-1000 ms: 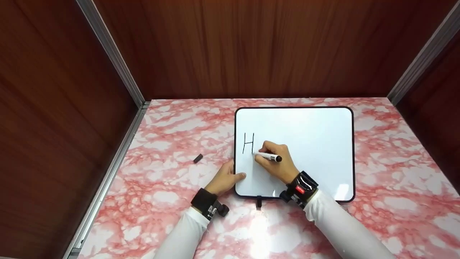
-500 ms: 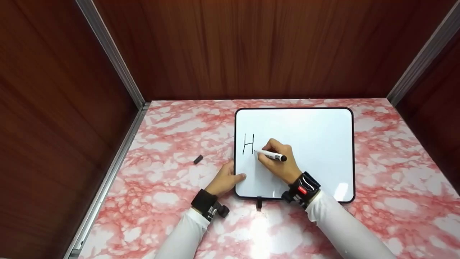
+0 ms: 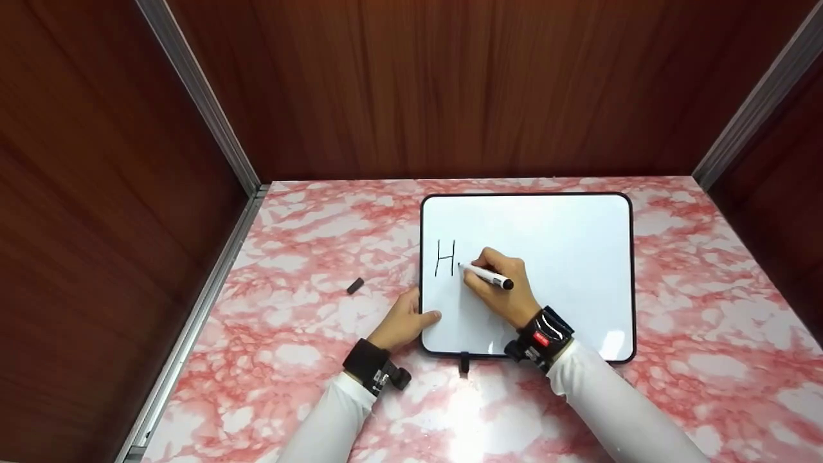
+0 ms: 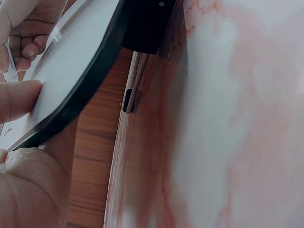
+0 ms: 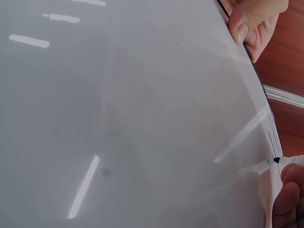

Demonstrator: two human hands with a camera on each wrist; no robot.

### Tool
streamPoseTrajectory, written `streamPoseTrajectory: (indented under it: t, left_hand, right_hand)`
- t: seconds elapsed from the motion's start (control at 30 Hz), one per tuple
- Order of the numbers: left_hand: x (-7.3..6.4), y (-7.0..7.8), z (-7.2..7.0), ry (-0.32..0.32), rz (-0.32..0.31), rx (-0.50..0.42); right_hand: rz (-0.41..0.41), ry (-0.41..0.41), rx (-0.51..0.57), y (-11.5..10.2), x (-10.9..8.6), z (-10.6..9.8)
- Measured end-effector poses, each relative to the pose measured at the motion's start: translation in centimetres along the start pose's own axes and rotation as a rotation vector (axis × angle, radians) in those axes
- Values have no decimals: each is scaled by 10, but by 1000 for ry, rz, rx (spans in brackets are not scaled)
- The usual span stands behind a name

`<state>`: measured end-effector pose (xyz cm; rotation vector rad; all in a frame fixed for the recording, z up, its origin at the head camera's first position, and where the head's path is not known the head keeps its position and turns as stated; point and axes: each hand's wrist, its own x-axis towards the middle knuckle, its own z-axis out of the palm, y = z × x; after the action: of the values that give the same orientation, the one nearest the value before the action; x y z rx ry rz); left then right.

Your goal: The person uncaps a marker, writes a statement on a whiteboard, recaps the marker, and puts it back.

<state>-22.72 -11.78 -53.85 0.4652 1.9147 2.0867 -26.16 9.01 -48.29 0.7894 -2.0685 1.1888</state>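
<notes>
A whiteboard (image 3: 553, 257) with a black frame carries a black letter H near its left side. My right hand (image 3: 505, 289) pinches a white marker (image 3: 490, 276) with a black end, its tip close to the board just right of the H. In the right wrist view the marker's dark tip (image 5: 277, 160) is right at the surface. My left hand (image 3: 405, 319) grips the board's left edge, thumb on the white face and the other fingers behind it. The left wrist view shows that thumb (image 4: 21, 97) over the frame, with the palm under the edge.
A small dark marker cap (image 3: 355, 285) lies on the red-and-white marbled table (image 3: 289, 354), left of the board. A black stand foot (image 3: 464, 362) juts from the board's lower edge. Brown wood-grain panels (image 3: 476, 90) with metal corner strips enclose the table's back and sides.
My right hand has moved slightly right with the marker, and the tip has gone from the foot of the H's right stroke to beside it. The left hand stays on the edge.
</notes>
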Motion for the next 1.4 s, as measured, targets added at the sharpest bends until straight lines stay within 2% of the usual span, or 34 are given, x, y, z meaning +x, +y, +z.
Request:
streamPoseTrajectory:
  t: [0.3,0.57,0.63,0.87,1.23,1.4]
  left_hand:
    - [0,3,1,22,-6,7]
    - [-11,28,8,25,5,12]
    - [-12,28,9,32,1,18]
    - [-1,0,2,31,-4,13]
    - [-1,8,4,27,-4,19]
    - [0,6,3,18,-12,17]
  right_hand:
    - [-1,-4,10,-1,0,-3]
    - [23,5,8,2,-1,-7]
    - [25,13,8,3,-1,-7]
    - [25,37,1,2,1,-7]
    - [6,10,16,2,7,-3]
    - [13,-13,7,1,6,0]
